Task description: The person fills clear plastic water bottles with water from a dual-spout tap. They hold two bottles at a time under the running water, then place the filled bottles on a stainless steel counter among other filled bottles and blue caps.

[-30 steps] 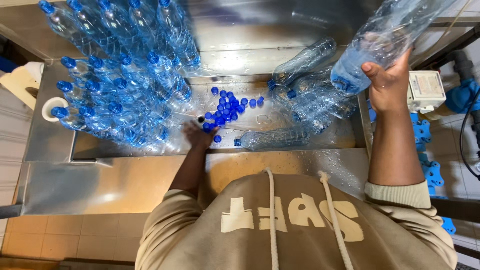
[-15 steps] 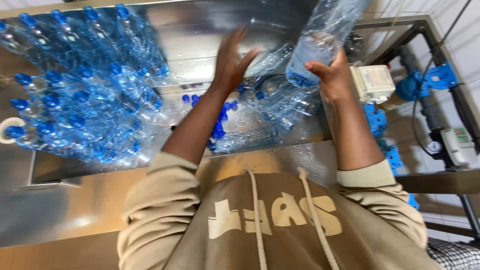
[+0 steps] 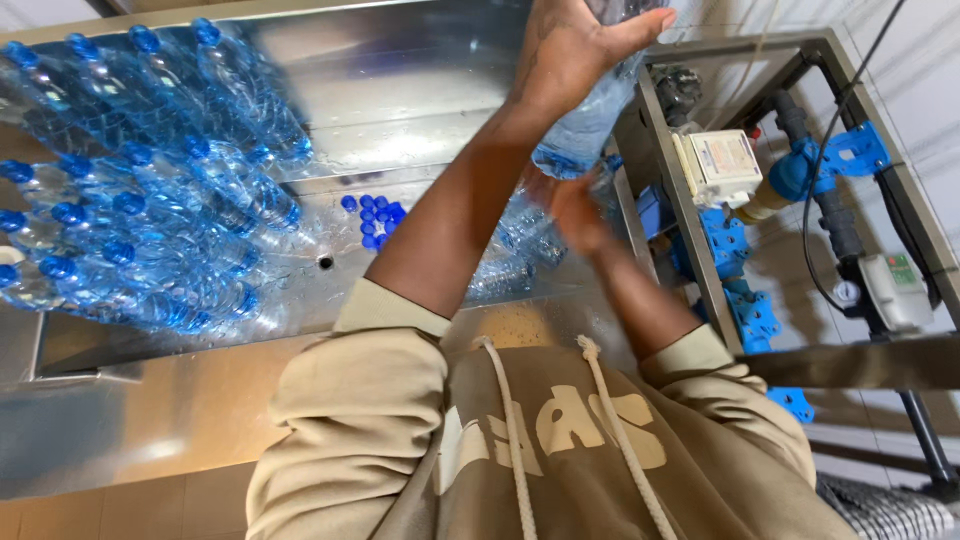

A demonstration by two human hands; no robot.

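The clear plastic bottle is standing nearly upright now, long axis vertical, top cropped by the frame edge, raised above the steel table. The left hand has come up from the blue caps and is cupping its upper part. The right hand, blurred, is sitting beneath its base; its grip is unclear. Capped bottles are lying stacked at left.

Light: bright and even, cool in tone, coming from above.
Glare: a white sheen on the steel desk at the far middle; small glints on the stacked bottles at left.
Shadows: soft, faint beneath the raised arm.
Blur: the right hand is smeared by motion; the left hand is sharper.
Distortion: wide lens bends the desk edges and the frame at right.
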